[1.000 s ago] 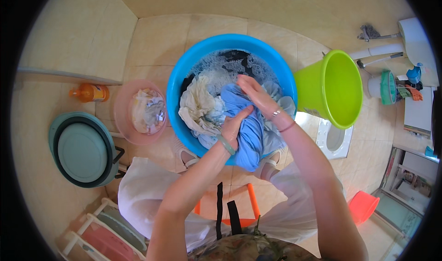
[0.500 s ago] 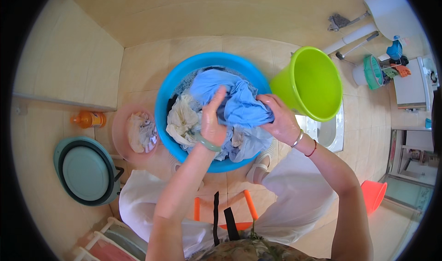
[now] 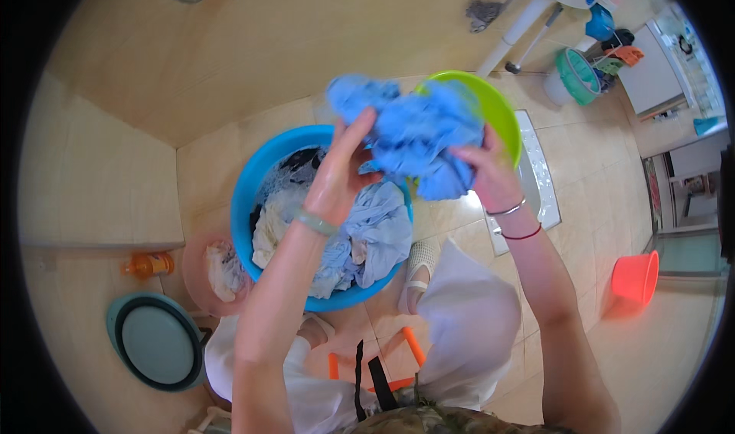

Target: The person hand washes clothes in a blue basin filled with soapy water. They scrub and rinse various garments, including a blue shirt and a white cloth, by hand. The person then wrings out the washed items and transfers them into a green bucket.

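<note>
Clock directions refer to the head view, with 12 o'clock at its top edge.

Step in hand (judged): two-handed carry of one piece of washing, a blue cloth. It is bunched and off the floor, up and to the 1 o'clock side of the blue tub. In this view it overlaps the 9 o'clock part of the green bucket; contact with the bucket rim cannot be confirmed.

Grip: the right hand, at the cloth's 4 o'clock edge, has its thumb on the near face and its fingers behind, pinching the fabric. The left hand, at 8 o'clock, is partly open, thumb and fingers parted against the cloth; whether it clamps or only supports cannot be told.

Orientation: the long axis runs from 10 to 4 o'clock. A rounded lump forms the 10 o'clock end; a loose fold droops toward 5 o'clock. Being crumpled and blurred, the cloth has no definite front.

Next move (judged): it calls for even support from both hands, the drooping fold gathered clear of the bucket rim, and no release until the whole bundle is supported. Pale blue clothes lie in the tub, at 7 o'clock from the bundle.
</note>
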`<state>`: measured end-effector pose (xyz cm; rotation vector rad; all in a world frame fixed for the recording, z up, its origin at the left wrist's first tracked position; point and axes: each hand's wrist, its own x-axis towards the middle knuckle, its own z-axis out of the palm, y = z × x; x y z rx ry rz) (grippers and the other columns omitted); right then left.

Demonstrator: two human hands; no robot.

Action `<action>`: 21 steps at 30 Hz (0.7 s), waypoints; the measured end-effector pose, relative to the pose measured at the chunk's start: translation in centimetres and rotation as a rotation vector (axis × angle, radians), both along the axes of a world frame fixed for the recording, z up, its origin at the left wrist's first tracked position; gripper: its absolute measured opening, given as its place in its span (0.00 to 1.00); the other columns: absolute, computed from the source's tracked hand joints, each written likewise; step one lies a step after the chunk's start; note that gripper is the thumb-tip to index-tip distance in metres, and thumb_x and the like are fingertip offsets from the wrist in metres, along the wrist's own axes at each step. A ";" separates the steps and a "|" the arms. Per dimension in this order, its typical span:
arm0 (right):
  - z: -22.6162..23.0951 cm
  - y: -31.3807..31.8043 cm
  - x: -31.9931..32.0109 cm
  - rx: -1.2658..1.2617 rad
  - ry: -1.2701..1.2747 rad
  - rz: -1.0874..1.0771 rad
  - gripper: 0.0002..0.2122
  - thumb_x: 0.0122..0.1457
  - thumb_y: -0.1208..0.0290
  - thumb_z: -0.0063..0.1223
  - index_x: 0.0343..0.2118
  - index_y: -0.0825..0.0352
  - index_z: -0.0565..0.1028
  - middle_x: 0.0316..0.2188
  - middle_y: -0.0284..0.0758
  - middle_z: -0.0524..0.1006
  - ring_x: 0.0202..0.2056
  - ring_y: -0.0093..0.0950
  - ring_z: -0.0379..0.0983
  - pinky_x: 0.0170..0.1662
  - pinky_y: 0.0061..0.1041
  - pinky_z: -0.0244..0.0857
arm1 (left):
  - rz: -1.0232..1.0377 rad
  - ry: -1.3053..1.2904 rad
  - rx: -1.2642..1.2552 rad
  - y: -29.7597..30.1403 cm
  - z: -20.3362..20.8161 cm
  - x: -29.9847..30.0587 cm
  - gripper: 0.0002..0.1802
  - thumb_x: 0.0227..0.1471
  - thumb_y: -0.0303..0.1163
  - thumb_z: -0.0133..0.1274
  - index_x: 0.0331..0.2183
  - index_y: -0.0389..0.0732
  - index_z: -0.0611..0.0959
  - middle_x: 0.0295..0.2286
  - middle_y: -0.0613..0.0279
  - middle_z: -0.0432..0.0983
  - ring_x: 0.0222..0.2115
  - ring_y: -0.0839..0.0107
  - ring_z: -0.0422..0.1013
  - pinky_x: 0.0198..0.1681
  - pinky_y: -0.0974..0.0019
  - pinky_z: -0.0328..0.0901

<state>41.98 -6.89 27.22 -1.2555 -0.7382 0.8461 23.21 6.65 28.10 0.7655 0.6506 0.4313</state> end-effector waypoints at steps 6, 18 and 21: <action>-2.2 -3.5 8.0 0.319 -0.084 -0.167 0.08 0.58 0.87 0.45 0.38 0.71 0.70 0.45 0.43 0.73 0.46 0.33 0.71 0.51 0.29 0.65 | -0.058 0.160 0.181 -2.0 -1.3 12.5 0.22 0.51 0.44 0.56 0.46 0.46 0.73 0.35 0.67 0.72 0.36 0.76 0.67 0.39 0.62 0.61; -13.8 -1.2 15.4 -0.144 0.490 -0.519 0.21 0.46 0.75 0.61 0.45 0.72 0.72 0.40 0.40 0.77 0.38 0.34 0.76 0.44 0.33 0.69 | -0.065 0.384 0.278 0.9 -23.8 23.9 0.18 0.50 0.22 0.49 0.45 0.31 0.75 0.38 0.53 0.76 0.32 0.59 0.76 0.32 0.59 0.73; -17.8 -0.3 16.5 -0.374 0.307 -0.604 0.16 0.46 0.71 0.63 0.39 0.71 0.78 0.36 0.40 0.80 0.38 0.32 0.77 0.41 0.30 0.68 | 0.030 0.484 0.183 1.1 -25.0 24.2 0.24 0.48 0.18 0.46 0.50 0.37 0.73 0.41 0.49 0.74 0.39 0.57 0.74 0.35 0.54 0.73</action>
